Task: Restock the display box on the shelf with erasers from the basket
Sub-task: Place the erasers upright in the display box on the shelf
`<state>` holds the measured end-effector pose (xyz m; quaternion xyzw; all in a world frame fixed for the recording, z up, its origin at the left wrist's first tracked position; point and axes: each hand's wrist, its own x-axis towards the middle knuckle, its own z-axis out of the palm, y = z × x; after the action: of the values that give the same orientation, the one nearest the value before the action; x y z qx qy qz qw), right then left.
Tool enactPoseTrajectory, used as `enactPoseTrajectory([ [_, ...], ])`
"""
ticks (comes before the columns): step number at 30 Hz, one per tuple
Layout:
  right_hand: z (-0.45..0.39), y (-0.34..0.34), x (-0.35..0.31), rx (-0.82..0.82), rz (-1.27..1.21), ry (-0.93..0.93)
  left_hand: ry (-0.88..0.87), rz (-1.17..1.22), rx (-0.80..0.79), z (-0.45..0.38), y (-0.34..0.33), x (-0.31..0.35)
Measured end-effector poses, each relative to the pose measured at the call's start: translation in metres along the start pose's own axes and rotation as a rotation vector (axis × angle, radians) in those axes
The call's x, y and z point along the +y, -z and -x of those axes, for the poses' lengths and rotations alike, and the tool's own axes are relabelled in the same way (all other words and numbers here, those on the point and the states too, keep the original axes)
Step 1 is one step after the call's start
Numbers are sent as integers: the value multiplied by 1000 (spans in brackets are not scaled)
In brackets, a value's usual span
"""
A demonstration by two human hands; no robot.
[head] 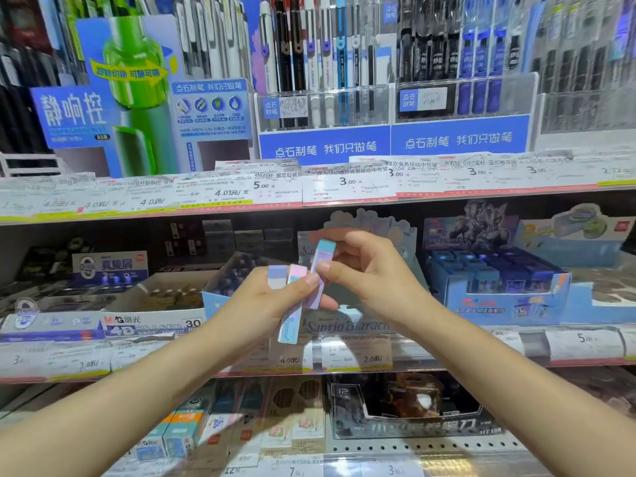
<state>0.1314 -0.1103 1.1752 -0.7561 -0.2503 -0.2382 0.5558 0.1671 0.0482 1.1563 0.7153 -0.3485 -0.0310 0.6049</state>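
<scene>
The left hand [265,297] grips a small bunch of pastel erasers [290,304], fingers curled round them and the thumb pressed on their front, held in the air before the middle shelf [481,364]. The right hand [364,270] pinches 1 blue-and-lilac eraser [321,259] between thumb and forefinger, tilted, touching that bunch. Both are in front of the display box [347,327] at the shelf's front edge.
</scene>
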Motion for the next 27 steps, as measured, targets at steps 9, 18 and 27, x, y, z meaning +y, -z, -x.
enactPoseTrajectory([
  [9, -20, 30, 20, 87, 179, -39, -49, -540, -27, 16, 17, -3],
  [18, -38, 20, 46, 72, 238, -97, 24, -572, -181, 16, 19, -9],
  [27, -34, 20, 63, 106, 247, -97, 103, -439, -194, 10, 23, -6],
])
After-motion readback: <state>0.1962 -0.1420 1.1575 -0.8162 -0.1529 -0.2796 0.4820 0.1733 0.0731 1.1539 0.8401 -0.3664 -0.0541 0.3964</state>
